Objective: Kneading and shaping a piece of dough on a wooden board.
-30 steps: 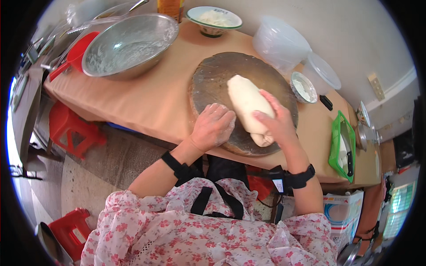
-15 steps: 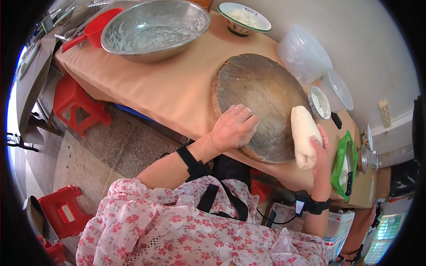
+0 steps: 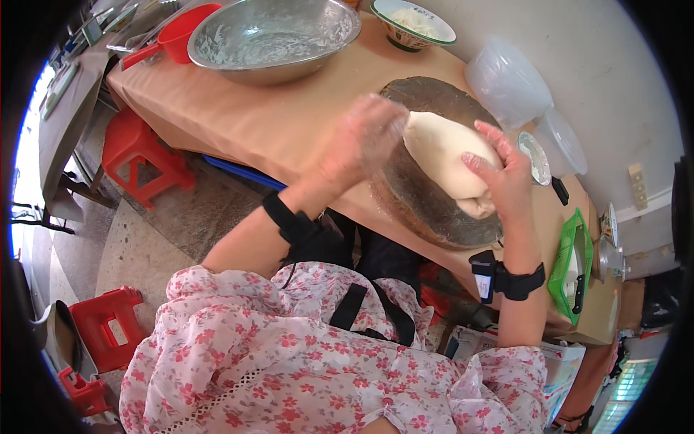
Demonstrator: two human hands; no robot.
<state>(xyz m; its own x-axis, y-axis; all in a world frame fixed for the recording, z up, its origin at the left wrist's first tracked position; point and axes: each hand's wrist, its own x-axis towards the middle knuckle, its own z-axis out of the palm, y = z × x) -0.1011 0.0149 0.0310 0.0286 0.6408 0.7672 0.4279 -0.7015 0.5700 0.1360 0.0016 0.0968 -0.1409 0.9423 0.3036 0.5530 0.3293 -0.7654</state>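
Note:
A pale, smooth lump of dough (image 3: 444, 155) is held tilted over the round wooden board (image 3: 401, 195), hiding its middle. My right hand (image 3: 506, 173) grips the dough at its right side, thumb across the front and fingers on the far side. A folded end of the dough shows low by my right wrist. My left hand (image 3: 361, 137) is raised by the dough's left end, smeared by motion; whether it touches the dough is unclear.
Across the cloth-covered table (image 3: 303, 123) stand a large floury steel basin (image 3: 278, 69), a red dipper (image 3: 184, 36) and a bowl of white shreds (image 3: 412, 25). Right of the board are plastic tubs (image 3: 510, 79), a flour bowl (image 3: 535, 159) and a green basket (image 3: 557, 271) holding a knife (image 3: 579, 293).
My right hand has brought the dough leftward and up over the board from its right edge, turning it. My left hand has risen from the board's near edge toward the dough.

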